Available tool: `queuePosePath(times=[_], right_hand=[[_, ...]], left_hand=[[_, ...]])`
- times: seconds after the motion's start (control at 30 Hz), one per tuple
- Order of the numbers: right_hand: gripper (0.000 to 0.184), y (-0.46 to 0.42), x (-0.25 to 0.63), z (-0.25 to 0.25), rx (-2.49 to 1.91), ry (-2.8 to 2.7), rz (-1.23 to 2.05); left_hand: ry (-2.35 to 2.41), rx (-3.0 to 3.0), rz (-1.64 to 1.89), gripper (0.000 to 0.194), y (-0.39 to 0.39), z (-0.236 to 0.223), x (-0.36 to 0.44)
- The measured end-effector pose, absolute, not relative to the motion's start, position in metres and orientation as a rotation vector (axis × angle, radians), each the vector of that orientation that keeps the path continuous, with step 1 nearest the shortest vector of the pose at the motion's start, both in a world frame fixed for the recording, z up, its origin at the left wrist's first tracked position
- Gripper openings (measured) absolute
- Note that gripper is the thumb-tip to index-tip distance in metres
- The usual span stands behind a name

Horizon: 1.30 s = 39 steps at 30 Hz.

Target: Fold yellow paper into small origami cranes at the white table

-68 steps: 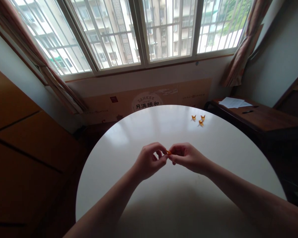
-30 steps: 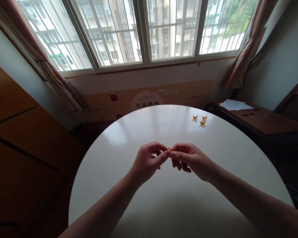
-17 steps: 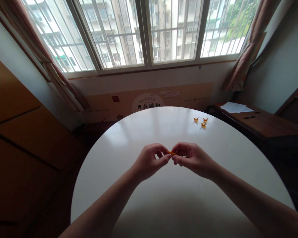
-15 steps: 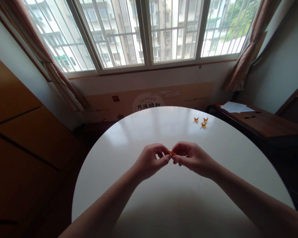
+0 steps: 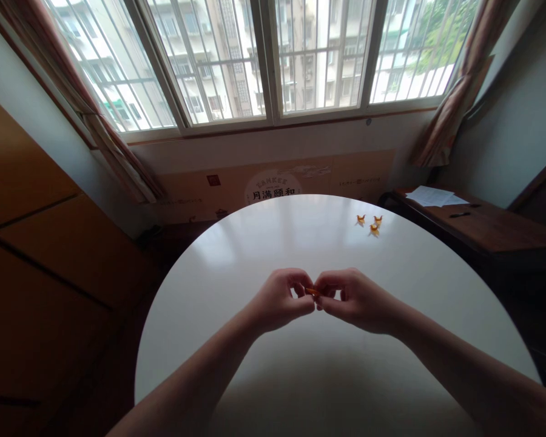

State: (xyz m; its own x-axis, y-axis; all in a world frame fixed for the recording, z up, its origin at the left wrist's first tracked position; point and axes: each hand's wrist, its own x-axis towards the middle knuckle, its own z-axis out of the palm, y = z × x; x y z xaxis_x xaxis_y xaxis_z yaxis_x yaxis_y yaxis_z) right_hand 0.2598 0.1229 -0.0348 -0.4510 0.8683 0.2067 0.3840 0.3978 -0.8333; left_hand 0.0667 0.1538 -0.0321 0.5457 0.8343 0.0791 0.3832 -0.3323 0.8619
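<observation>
A small orange piece of folded paper (image 5: 312, 292) is pinched between my two hands above the middle of the white table. My left hand (image 5: 287, 298) grips it from the left with thumb and forefinger. From the right, my right hand (image 5: 346, 297) closes its thumb and fingers on the same piece, the fingertips of both hands nearly touching. Much of the paper is hidden by the fingers. Toward the far right of the table stand three small orange bird-shaped figures, one of them a folded bird (image 5: 374, 230) nearest to me.
The round white table (image 5: 236, 243) reaches toward a wall under a barred window (image 5: 318, 60). A brown side table (image 5: 495, 224) at the right bears paper sheets (image 5: 434, 196) and a dark item. A wooden cabinet (image 5: 36, 267) stands at the left.
Both hands have come slightly lower and nearer to me, with the fingertips closer together. The folded paper is turned a little and more covered by the fingers.
</observation>
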Motion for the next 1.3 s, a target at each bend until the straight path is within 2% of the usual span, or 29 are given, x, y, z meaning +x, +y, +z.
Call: queuePosePath(times=[0.33,0.47,0.6,0.77,0.97,1.3], right_hand=[[0.009,0.125,0.263,-0.032,-1.157,-1.997,1.031],[0.005,0.132,0.268,-0.035,-1.13,-1.73,1.296],[0.015,0.135,0.269,-0.035,-1.118,-1.532,1.493],[0.018,0.132,0.264,-0.034,-1.125,-1.641,1.433],[0.007,0.128,0.261,-0.035,-1.076,-1.783,1.339],[0.006,0.129,0.266,-0.034,-1.113,-1.808,1.319]], left_hand=[[0.961,1.729,0.54,0.011,0.166,-0.029,0.057],[0.955,1.592,0.792,0.007,0.171,-0.023,0.053],[0.916,1.582,0.828,0.014,0.166,-0.024,0.056],[0.858,1.709,0.627,0.023,0.159,-0.033,0.062],[0.907,1.797,0.535,0.01,0.158,-0.035,0.062],[0.937,1.745,0.585,0.006,0.163,-0.027,0.058]])
